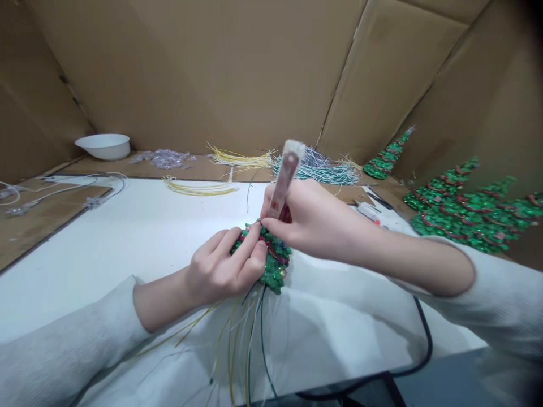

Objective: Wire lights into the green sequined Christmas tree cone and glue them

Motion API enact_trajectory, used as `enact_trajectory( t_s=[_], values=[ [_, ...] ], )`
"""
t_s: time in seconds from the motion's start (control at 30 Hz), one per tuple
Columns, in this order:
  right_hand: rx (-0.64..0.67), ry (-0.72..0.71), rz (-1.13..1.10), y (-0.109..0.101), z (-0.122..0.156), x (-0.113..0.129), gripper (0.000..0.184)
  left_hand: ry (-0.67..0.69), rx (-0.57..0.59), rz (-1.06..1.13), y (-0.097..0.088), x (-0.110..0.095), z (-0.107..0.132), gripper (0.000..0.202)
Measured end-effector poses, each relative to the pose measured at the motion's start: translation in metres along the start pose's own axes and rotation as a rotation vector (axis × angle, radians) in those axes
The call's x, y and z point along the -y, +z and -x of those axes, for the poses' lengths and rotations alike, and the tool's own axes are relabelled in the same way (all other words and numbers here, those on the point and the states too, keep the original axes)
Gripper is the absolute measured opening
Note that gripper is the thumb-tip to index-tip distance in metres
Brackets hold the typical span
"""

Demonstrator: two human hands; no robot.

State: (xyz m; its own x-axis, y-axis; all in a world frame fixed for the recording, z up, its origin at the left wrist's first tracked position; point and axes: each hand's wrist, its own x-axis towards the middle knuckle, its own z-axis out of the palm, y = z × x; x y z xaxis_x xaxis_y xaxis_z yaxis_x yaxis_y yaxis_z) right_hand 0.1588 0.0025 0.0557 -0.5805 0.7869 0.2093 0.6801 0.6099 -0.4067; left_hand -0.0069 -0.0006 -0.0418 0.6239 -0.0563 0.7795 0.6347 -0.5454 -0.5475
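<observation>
My left hand is closed around a small green glittery tree ornament with red trim, pinching its upper edge. Thin yellow, white and dark wires trail from under the ornament toward me. My right hand grips a pale, taped pen-like tool held upright, its tip pressed down at the ornament's top beside my left fingertips. A black cable runs from beneath my right forearm across the white table.
Finished green tree ornaments lie piled at the right, and one leans on the cardboard wall. Bundles of yellow wires and teal-white wires lie at the back. A white bowl and clear plastic bits sit at the back left.
</observation>
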Motion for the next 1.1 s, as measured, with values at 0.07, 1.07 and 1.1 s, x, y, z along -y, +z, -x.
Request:
enact_trajectory(
  t_s=[0.07,1.07,1.1],
  values=[
    [-0.002,0.014,-0.085,-0.005,-0.003,-0.006,0.012,-0.002,0.013,-0.001,0.000,0.000,0.001,0.006],
    [-0.256,0.468,-1.185,0.043,-0.014,-0.083,0.037,-0.873,0.113,0.506,0.002,0.012,0.008,0.037],
    [-0.268,0.477,-1.201,0.038,-0.016,-0.083,0.037,-0.972,0.112,0.504,0.002,0.015,0.003,0.037]
  ],
)
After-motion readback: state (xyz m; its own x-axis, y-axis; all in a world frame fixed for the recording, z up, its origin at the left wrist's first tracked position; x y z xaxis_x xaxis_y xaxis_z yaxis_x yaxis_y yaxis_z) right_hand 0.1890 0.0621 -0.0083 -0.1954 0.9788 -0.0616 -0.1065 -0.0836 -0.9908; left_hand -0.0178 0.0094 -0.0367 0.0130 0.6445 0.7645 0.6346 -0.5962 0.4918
